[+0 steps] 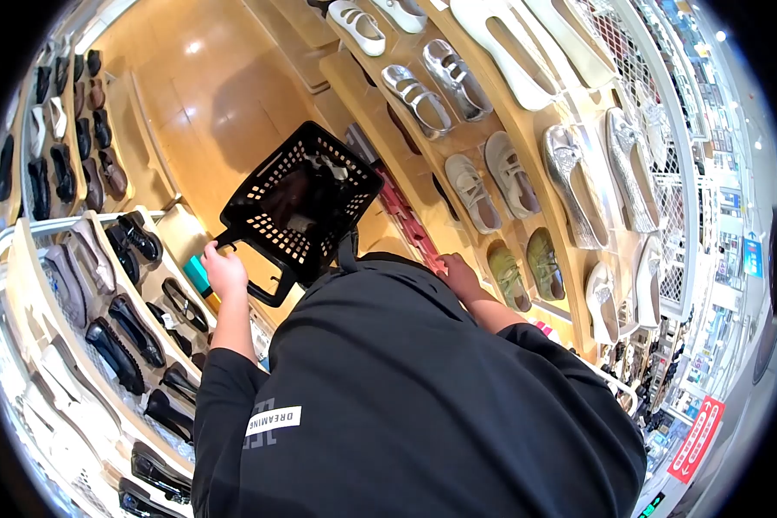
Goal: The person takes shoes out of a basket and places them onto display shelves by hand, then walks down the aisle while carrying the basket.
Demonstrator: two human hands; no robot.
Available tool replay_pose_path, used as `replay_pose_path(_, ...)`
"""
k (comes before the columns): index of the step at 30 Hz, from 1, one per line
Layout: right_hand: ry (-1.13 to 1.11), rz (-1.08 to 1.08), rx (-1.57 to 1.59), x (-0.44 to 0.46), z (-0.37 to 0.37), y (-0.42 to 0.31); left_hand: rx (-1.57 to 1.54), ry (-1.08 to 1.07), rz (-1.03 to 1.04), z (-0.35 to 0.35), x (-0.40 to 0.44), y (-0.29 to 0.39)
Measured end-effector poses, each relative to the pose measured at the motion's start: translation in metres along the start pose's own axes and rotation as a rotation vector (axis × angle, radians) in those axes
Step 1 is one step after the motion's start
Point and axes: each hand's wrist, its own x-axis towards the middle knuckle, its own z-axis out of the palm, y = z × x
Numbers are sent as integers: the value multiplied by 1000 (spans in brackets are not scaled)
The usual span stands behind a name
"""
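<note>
The left hand (225,270) is partly closed, with its fingers curled at the handle (270,299) of a black basket (367,179). The basket is located in front of the torso, between the two hands and nearer the left; its perforated walls enclose dark contents that cannot be identified. The right hand (459,277) is partly curled beside the hem of the black shirt (371,380); whether it grips anything cannot be determined. Green shoes (545,266) stand on the right-hand display (527,121), below beige and silver pairs. Black shoes (135,330) occupy the left-hand rack (28,246). A wooden floor (181,95) extends ahead.
</note>
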Motion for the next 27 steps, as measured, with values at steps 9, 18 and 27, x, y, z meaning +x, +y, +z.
replay_pose_path(9, -305, 5, 143, 85, 19, 6, -72, 68, -90, 8, -33, -10)
replay_pose_path(18, -372, -109, 44, 148, -6, -32, -31, 91, -190, 15, -66, -4)
replay_pose_path(27, -538, -247, -78, 197, -6, -67, -10, 93, -322, 24, -92, -2)
